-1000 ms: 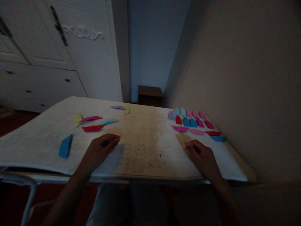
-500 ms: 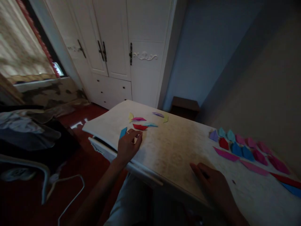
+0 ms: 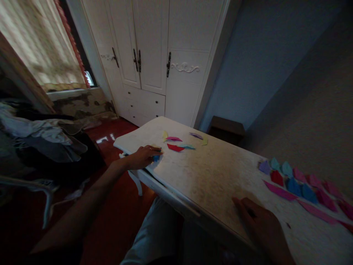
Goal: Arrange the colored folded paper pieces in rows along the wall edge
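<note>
The left hand is resting over a blue folded paper, which is lying close to the near edge of the surface, toward its left end. The fingers are covering most of the paper, so whether they are gripping it or only touching it, I cannot tell. The right hand is hanging loosely curled above the near part of the surface, with nothing showing in it; whether its fingertips are meeting, I cannot tell.

With the blue paper sitting so near the edge, a careless drag could be sending it over toward the floor. Hard pressing from above could be flattening its folds, and a poor pinch could be letting it slide. A sideways sweep could also be nudging the red paper boat, which is lying just beside the fingertips.

Only a small part of the blue paper is showing, below the fingers, so its long axis and the way it is pointing cannot be made out. The red paper boat is lying lengthwise from left to right, its right end slanting slightly nearer the person.
</note>
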Tool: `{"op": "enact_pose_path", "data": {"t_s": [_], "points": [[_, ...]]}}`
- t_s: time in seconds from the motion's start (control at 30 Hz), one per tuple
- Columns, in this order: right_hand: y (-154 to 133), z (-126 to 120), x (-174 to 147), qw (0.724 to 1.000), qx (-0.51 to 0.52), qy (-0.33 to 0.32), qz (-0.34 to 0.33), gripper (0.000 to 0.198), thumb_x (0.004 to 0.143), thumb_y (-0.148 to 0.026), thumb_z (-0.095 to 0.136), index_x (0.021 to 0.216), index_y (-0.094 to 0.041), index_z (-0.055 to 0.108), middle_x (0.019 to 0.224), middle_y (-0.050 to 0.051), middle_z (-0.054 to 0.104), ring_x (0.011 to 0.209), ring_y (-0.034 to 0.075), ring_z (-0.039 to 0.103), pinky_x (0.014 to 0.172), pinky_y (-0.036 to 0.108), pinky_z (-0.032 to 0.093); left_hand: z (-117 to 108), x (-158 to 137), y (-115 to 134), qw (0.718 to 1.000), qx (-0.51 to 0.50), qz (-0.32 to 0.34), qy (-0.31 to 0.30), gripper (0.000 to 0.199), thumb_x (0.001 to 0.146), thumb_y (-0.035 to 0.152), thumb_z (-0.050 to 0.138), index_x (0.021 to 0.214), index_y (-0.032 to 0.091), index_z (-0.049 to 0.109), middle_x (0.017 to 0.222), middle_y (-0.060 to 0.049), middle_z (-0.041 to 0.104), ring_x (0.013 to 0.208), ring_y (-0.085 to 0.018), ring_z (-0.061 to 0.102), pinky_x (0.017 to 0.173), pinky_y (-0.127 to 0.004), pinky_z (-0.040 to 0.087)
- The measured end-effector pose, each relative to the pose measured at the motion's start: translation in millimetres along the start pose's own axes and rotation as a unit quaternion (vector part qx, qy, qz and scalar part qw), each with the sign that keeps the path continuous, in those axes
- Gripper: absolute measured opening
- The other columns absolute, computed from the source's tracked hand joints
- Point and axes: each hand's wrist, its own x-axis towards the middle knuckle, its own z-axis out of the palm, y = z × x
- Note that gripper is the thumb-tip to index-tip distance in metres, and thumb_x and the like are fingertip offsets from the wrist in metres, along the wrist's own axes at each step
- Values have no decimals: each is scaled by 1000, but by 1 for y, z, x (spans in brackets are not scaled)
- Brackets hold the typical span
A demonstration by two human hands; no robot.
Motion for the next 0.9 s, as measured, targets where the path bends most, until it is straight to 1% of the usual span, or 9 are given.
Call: {"op": "enact_pose_path", "data": {"t_s": [0.07, 0.13, 0.23, 0.3, 0.43, 0.57, 0.67, 0.73, 0.9], "points": [[0, 0, -1, 1000, -5, -3, -4, 59, 89, -70, 34, 62, -24, 60, 59, 2, 65, 53, 19, 61, 51, 26, 44, -3, 1, 4, 999, 32, 2, -13, 51, 83, 11, 48, 130, 28, 59, 138, -9, 54, 124, -26, 50, 101, -44, 39], [0, 0, -1, 1000, -8, 3, -11, 60, 89, -70, 33, 63, -23, 60, 59, 2, 65, 55, 18, 62, 52, 25, 44, -4, 2, 8, 999, 51, -6, -12, 46, 85, 14, 48, 128, 27, 60, 130, -10, 57, 116, -26, 54, 98, -41, 41], [-1, 1, -1, 1000, -6, 11, -5, 61, 88, -72, 32, 62, -24, 59, 58, 1, 64, 55, 18, 62, 53, 26, 43, -2, 2, 15, 997, 72, -32, 15, 35, 87, 19, 52, 118, 25, 66, 117, -11, 60, 106, -25, 55, 92, -40, 43], [-1, 2, -1, 1000, -6, 5, 8, 62, 87, -73, 33, 61, -24, 58, 57, 0, 62, 55, 19, 62, 53, 27, 42, 1, 2, 21, 995, 82, -39, 42, 28, 87, 21, 54, 110, 23, 68, 114, -11, 60, 104, -26, 54, 90, -40, 43], [0, 3, -2, 1000, -11, 1, 19, 62, 87, -74, 32, 60, -24, 57, 56, 0, 61, 56, 20, 62, 55, 29, 40, 8, 3, 38, 995, 70, -13, 71, 20, 92, 25, 50, 101, 19, 67, 105, -10, 62, 97, -24, 55, 86, -38, 43], [0, 5, -3, 1000, -5, 28, -9, 61, 90, -70, 32, 60, -23, 55, 55, 1, 59, 54, 19, 60, 54, 28, 37, 14, 8, 57, 995, 42, 13, 84, 13, 91, 27, 54, 93, 17, 62, 95, -8, 63, 91, -22, 57, 82, -34, 44], [0, 5, -4, 999, -4, 41, -30, 59, 92, -67, 33, 59, -22, 53, 54, 1, 58, 52, 18, 58, 52, 27, 35, 17, 14, 69, 994, 68, 19, 83, 14, 92, 27, 53, 92, 16, 63, 92, -8, 64, 90, -22, 58, 81, -35, 45], [1, 5, -4, 998, -3, 45, -47, 56, 93, -63, 34, 60, -22, 53, 54, 1, 57, 52, 17, 57, 52, 27, 34, 19, 19, 74, 993, 78, 16, 87, 18, 92, 31, 54, 95, 16, 63, 92, -9, 66, 91, -24, 59, 82, -37, 46], [4, 5, -7, 994, 6, 65, -84, 50, 95, -54, 38, 60, -21, 53, 56, 1, 58, 53, 15, 55, 53, 25, 34, 22, 33, 90, 993, -5, 11, 114, 26, 83, 31, 67, 105, 17, 63, 95, -6, 68, 90, -22, 62, 82, -35, 48]]}}
